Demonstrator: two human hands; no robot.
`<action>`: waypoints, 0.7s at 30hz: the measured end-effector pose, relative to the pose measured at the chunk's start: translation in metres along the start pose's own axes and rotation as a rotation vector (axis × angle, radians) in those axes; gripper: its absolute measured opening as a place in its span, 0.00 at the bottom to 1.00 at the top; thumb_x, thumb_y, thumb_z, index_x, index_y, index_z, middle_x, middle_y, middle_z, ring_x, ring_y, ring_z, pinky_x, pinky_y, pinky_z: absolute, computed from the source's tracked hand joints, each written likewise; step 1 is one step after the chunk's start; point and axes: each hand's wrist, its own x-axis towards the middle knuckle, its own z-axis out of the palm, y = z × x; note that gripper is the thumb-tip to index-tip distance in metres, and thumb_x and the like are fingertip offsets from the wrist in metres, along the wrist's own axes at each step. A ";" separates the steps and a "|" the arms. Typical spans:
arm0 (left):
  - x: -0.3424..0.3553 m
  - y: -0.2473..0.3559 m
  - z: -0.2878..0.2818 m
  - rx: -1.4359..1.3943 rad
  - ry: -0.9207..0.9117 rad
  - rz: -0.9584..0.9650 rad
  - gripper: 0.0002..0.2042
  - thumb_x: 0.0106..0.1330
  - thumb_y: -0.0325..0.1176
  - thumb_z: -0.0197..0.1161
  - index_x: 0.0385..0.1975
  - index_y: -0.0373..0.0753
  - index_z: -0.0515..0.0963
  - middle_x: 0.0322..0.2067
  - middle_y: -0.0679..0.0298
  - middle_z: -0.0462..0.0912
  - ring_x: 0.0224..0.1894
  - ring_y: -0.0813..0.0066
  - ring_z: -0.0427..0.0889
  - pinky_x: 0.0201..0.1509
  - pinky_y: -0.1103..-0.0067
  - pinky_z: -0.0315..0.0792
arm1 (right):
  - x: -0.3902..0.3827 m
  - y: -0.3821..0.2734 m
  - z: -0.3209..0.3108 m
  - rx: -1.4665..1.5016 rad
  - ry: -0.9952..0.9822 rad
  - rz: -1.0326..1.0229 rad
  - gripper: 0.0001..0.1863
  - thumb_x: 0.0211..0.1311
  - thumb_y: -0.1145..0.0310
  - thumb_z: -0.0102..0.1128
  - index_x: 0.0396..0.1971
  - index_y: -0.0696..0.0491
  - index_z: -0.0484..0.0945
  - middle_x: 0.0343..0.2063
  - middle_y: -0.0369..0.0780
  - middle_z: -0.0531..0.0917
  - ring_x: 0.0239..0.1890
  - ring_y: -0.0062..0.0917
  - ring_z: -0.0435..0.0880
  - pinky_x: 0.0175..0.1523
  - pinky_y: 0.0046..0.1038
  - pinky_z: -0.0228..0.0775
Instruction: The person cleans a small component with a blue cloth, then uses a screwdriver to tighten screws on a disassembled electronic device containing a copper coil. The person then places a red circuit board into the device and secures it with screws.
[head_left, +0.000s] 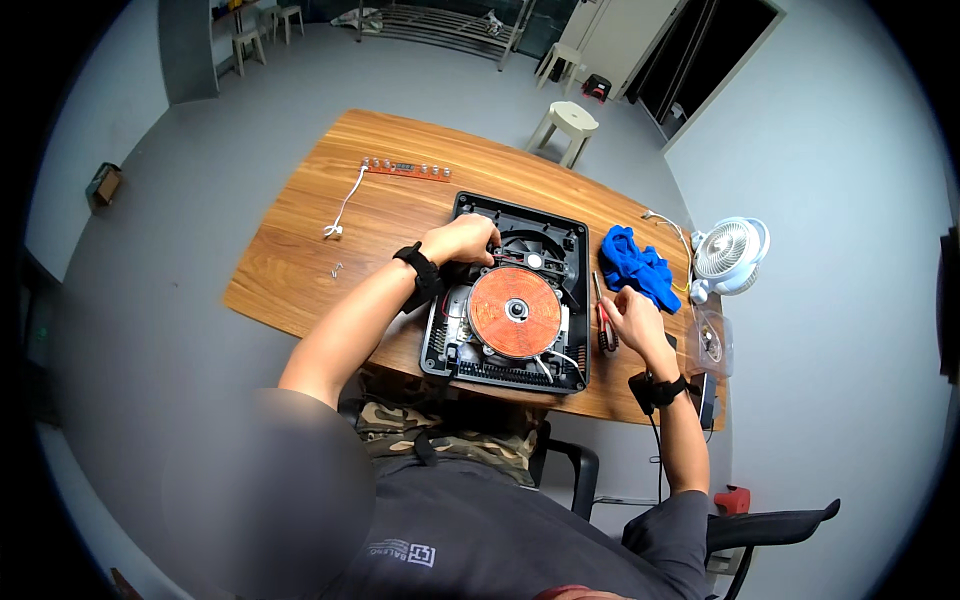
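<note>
An opened induction cooker (573, 372) lies on the table in front of me, its black housing showing a round copper-coloured coil (490, 312) and a black fan (555, 265) beyond it. My left hand (463, 241) reaches over the housing's left side, fingers curled down beside the fan. What those fingertips hold, if anything, is too small to make out. To the right of the housing a screwdriver (606, 338) with a red and black handle lies lengthwise. My right hand (636, 318) is closed at the handle's upper end, thumb and fingers pinched by it.
A strip-shaped circuit board (408, 171) with a white cable lies at the far left, small screws (336, 270) nearer. Blue cloth (638, 268), a white fan (730, 252) and a clear plastic box (712, 345) are to the right. A stool (572, 120) stands beyond the table.
</note>
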 end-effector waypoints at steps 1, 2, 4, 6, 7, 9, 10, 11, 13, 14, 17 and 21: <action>0.001 0.000 -0.001 0.006 -0.020 -0.005 0.23 0.54 0.39 0.75 0.49 0.36 0.84 0.46 0.47 0.86 0.52 0.52 0.84 0.57 0.66 0.77 | 0.002 -0.007 0.000 0.007 -0.011 -0.015 0.22 0.65 0.50 0.64 0.28 0.57 0.79 0.27 0.50 0.85 0.35 0.46 0.86 0.40 0.44 0.77; 0.001 0.000 -0.001 -0.001 -0.037 -0.006 0.23 0.54 0.39 0.75 0.50 0.36 0.84 0.47 0.48 0.86 0.52 0.52 0.84 0.57 0.66 0.77 | 0.004 -0.014 0.001 0.015 -0.021 -0.030 0.22 0.64 0.51 0.64 0.28 0.57 0.79 0.27 0.50 0.85 0.35 0.47 0.86 0.40 0.44 0.77; 0.004 -0.008 -0.001 -0.005 -0.067 -0.012 0.24 0.55 0.39 0.75 0.50 0.35 0.84 0.48 0.48 0.86 0.53 0.52 0.84 0.57 0.66 0.77 | 0.009 -0.031 0.001 0.020 -0.037 -0.043 0.21 0.64 0.51 0.64 0.28 0.57 0.80 0.27 0.50 0.85 0.35 0.47 0.86 0.40 0.44 0.77; 0.004 -0.009 -0.003 -0.019 -0.112 -0.013 0.27 0.56 0.41 0.74 0.54 0.35 0.81 0.51 0.49 0.85 0.55 0.52 0.83 0.59 0.67 0.76 | 0.013 -0.037 0.005 0.030 -0.044 -0.047 0.21 0.63 0.52 0.65 0.28 0.57 0.80 0.27 0.50 0.85 0.35 0.47 0.86 0.40 0.45 0.77; 0.003 -0.008 -0.006 -0.065 -0.115 -0.014 0.27 0.57 0.41 0.74 0.56 0.35 0.80 0.52 0.49 0.84 0.56 0.52 0.82 0.60 0.67 0.76 | 0.014 -0.036 0.009 0.039 -0.042 -0.045 0.20 0.63 0.52 0.65 0.28 0.57 0.80 0.27 0.50 0.85 0.35 0.47 0.86 0.40 0.45 0.77; 0.001 -0.003 -0.015 -0.127 -0.110 -0.023 0.28 0.60 0.40 0.72 0.59 0.34 0.77 0.54 0.49 0.83 0.57 0.53 0.82 0.61 0.67 0.76 | 0.018 -0.037 0.011 0.040 -0.046 -0.047 0.20 0.62 0.52 0.65 0.28 0.57 0.81 0.28 0.51 0.85 0.35 0.48 0.85 0.40 0.45 0.77; -0.001 -0.005 -0.019 -0.114 -0.070 -0.005 0.28 0.60 0.40 0.71 0.59 0.34 0.77 0.54 0.48 0.83 0.57 0.53 0.82 0.61 0.67 0.76 | 0.019 -0.037 0.012 0.046 -0.036 -0.064 0.20 0.62 0.52 0.65 0.28 0.57 0.81 0.28 0.51 0.85 0.36 0.49 0.85 0.40 0.45 0.77; -0.003 -0.008 -0.024 -0.101 -0.031 0.014 0.27 0.61 0.40 0.71 0.58 0.33 0.78 0.54 0.48 0.83 0.56 0.53 0.82 0.61 0.67 0.76 | 0.018 -0.038 0.013 0.048 -0.058 -0.052 0.20 0.62 0.52 0.65 0.28 0.57 0.80 0.28 0.51 0.85 0.35 0.48 0.85 0.40 0.45 0.77; -0.006 -0.021 -0.038 -0.131 0.064 0.042 0.25 0.61 0.38 0.70 0.56 0.33 0.79 0.53 0.48 0.83 0.55 0.53 0.83 0.60 0.67 0.76 | 0.017 -0.036 0.015 0.050 -0.079 -0.039 0.20 0.62 0.52 0.65 0.28 0.57 0.80 0.28 0.51 0.85 0.36 0.48 0.85 0.40 0.45 0.77; -0.007 -0.032 -0.048 -0.104 0.107 0.066 0.22 0.61 0.37 0.70 0.54 0.32 0.81 0.51 0.48 0.85 0.53 0.53 0.84 0.59 0.67 0.77 | 0.016 -0.033 0.017 0.052 -0.085 -0.034 0.20 0.62 0.52 0.65 0.28 0.57 0.80 0.28 0.50 0.86 0.36 0.48 0.85 0.40 0.45 0.77; -0.016 -0.078 -0.080 -0.038 0.200 -0.136 0.19 0.61 0.34 0.69 0.51 0.34 0.83 0.48 0.48 0.85 0.52 0.53 0.84 0.57 0.66 0.77 | 0.014 -0.030 0.018 0.071 -0.084 -0.028 0.20 0.62 0.53 0.65 0.28 0.57 0.80 0.29 0.50 0.86 0.36 0.48 0.85 0.40 0.46 0.77; -0.038 -0.151 -0.114 0.234 0.277 -0.375 0.15 0.63 0.31 0.66 0.49 0.35 0.83 0.49 0.48 0.84 0.54 0.50 0.81 0.58 0.63 0.76 | 0.014 -0.028 0.016 0.113 -0.084 -0.020 0.19 0.62 0.53 0.65 0.29 0.57 0.81 0.28 0.50 0.85 0.36 0.49 0.85 0.40 0.46 0.76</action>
